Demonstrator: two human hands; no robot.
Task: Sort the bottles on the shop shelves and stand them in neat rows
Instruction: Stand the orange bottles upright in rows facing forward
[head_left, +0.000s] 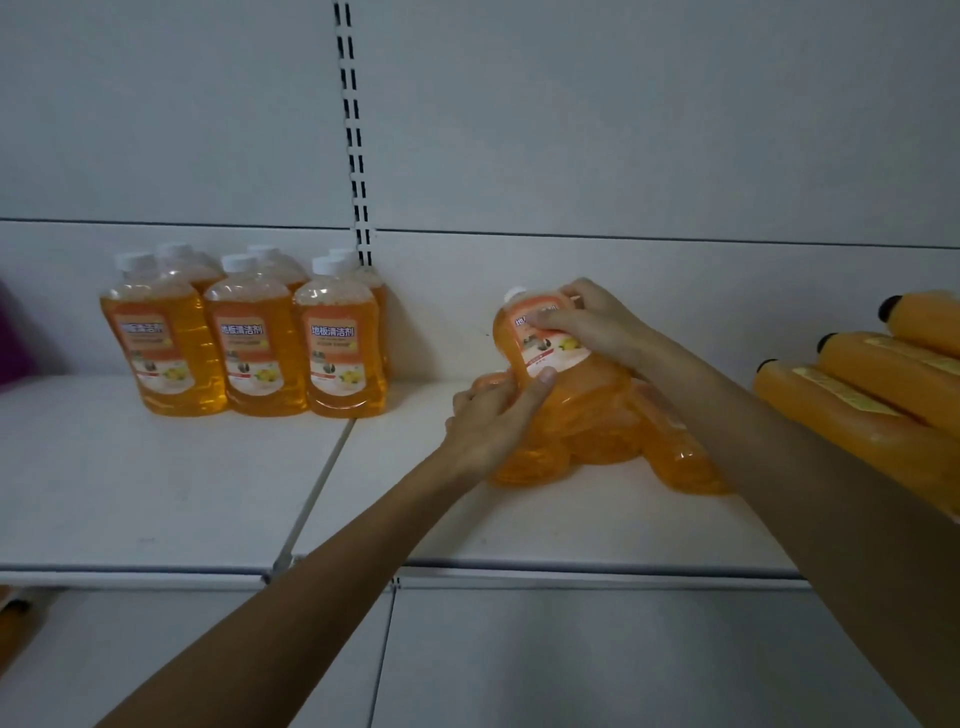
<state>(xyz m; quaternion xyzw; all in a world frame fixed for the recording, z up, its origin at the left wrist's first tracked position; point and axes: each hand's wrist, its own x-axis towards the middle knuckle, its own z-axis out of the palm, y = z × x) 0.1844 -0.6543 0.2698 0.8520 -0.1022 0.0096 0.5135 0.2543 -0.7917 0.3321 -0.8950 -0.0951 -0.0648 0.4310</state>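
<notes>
Several orange floor-cleaner bottles with white caps (249, 343) stand in two neat rows at the back left of the white shelf (156, 493). In the middle lies a heap of the same bottles (597, 431) on their sides. One bottle (524, 332) is tilted up out of the heap, cap pointing up and left. My right hand (592, 322) grips its upper body over the label. My left hand (493, 415) holds its lower part, thumb pressed on the label.
Opaque orange bottles with black caps (878, 379) lie stacked on their sides at the right edge. A purple object (15, 338) shows at the far left. A slotted upright (356, 135) runs up the back panel. Another shelf (571, 665) lies below.
</notes>
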